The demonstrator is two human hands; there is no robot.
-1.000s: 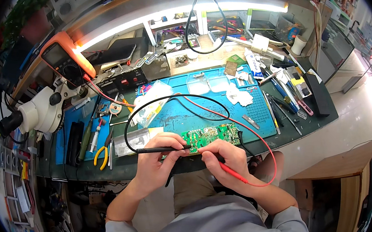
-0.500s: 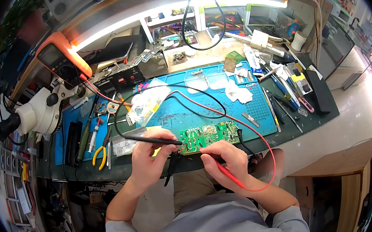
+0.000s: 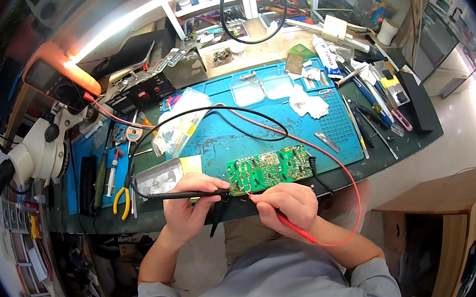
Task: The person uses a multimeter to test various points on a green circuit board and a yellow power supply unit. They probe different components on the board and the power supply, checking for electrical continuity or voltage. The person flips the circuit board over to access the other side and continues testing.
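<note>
You are mid-probing: left hand (image 3: 188,204) gripping the black probe (image 3: 184,195), right hand (image 3: 287,205) gripping the red probe (image 3: 288,226), both tips seemingly touching the green rectangular circuit board (image 3: 269,169) (lower centre of frame).

Two bare hands work at the bench: the left hand (image 3: 188,204) and the right hand (image 3: 287,203). There are two probes, one black probe (image 3: 178,194) and one red probe (image 3: 290,226), one green rectangular circuit board (image 3: 268,169), one blue rubber mat (image 3: 288,113), and one pair of yellow-handled pliers (image 3: 123,200).

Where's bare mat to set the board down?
Free: blue mat between circuit board and clear trays, though black lead and red lead loop across. Crowded: mat's right edge with tools; left, around pliers.
</note>
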